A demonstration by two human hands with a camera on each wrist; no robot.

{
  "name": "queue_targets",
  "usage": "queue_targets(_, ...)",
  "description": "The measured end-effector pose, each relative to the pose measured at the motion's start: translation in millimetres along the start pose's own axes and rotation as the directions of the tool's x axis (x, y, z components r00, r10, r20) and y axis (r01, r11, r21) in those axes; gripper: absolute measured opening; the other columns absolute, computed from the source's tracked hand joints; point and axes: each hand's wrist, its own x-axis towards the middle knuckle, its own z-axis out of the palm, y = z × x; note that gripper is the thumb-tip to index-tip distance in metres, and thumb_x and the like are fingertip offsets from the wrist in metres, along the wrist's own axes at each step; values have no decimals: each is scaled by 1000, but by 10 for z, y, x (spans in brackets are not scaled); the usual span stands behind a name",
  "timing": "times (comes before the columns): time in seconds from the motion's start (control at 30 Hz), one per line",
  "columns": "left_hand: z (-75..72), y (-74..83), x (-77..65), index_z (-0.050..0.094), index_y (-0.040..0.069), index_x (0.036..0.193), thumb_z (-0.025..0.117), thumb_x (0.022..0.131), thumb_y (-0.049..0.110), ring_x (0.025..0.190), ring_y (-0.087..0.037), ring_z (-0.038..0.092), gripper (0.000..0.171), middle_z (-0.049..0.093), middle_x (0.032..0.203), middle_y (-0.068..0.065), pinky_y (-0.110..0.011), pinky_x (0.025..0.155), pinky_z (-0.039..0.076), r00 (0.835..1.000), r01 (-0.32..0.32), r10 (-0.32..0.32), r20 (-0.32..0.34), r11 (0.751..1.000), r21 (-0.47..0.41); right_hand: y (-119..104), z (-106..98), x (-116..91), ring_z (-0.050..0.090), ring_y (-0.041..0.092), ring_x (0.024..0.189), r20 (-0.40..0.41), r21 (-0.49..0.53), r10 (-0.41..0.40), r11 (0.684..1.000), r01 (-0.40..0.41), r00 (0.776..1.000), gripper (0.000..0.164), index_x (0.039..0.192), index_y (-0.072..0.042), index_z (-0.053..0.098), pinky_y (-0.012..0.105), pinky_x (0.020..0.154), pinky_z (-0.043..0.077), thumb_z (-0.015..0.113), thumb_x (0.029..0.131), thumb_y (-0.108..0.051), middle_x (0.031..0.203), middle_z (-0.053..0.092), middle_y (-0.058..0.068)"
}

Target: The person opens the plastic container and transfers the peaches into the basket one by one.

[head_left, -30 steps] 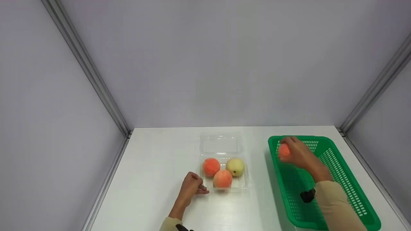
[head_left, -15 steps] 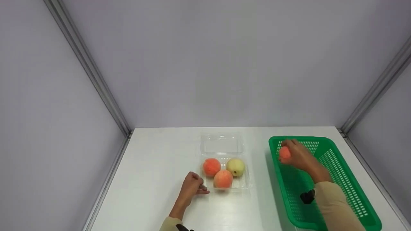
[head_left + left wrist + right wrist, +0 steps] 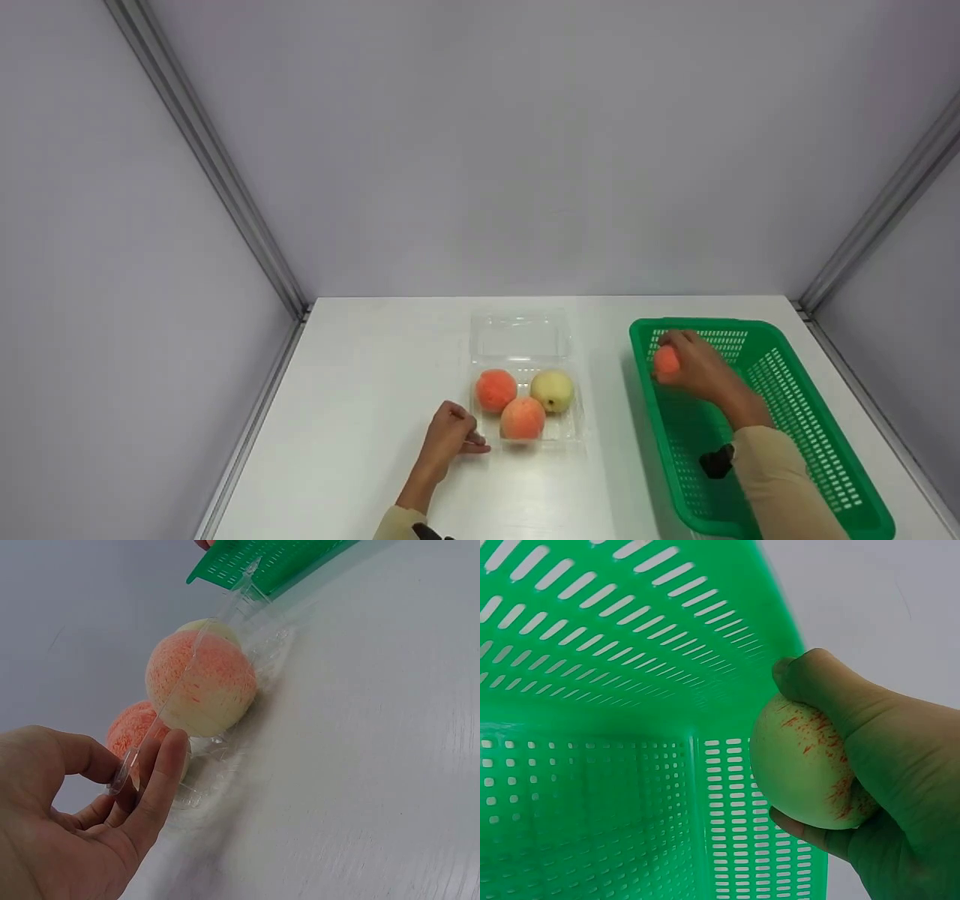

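My left hand [image 3: 448, 433] is at the near left corner of a clear plastic clamshell box [image 3: 559, 433], pinching its rim between thumb and fingers, as the left wrist view shows. The box lies with its lid folded back. Inside are two orange-pink peaches, one at the front [image 3: 523, 418] and one at the back left [image 3: 496, 390], plus a yellow-green fruit [image 3: 553, 391] like a pear or apple. My right hand [image 3: 697, 367] grips another peach [image 3: 799, 765] within the far left corner of a green basket [image 3: 660, 450]. Its palm side is hidden in the head view.
The green basket stands on the right of the white table [image 3: 360, 375], its slotted walls rising around my right hand. Grey walls [image 3: 525, 150] enclose the table at the back and both sides.
My right hand has sunk slightly toward the near side of the basket, still gripping the peach. My left hand stays on the box's rim. The head view shifts a little.
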Motion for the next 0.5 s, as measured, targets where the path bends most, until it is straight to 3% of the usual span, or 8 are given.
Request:
queue_targets(0.27, 9, 7, -7, 47, 1, 109, 53, 93, 4, 70, -21, 75, 17, 65, 89, -14, -42, 73, 71, 1000, 6, -6, -10, 1000, 6, 42, 50, -6, 63, 36, 101, 10, 3, 10, 1000, -10, 1000, 54, 131, 5, 59, 55, 83, 62, 83, 87, -13, 121, 61, 26)
queue_targets(0.5, 23, 17, -8, 47, 0, 109, 53, 94, 5, 72, -22, 76, 17, 65, 87, -13, -42, 74, 71, 1000, 8, -8, -9, 1000, 16, 80, 69, -28, 62, 39, 105, 14, -3, 13, 1000, -13, 1000, 51, 132, 6, 59, 60, 88, 60, 79, 88, -10, 126, 62, 28)
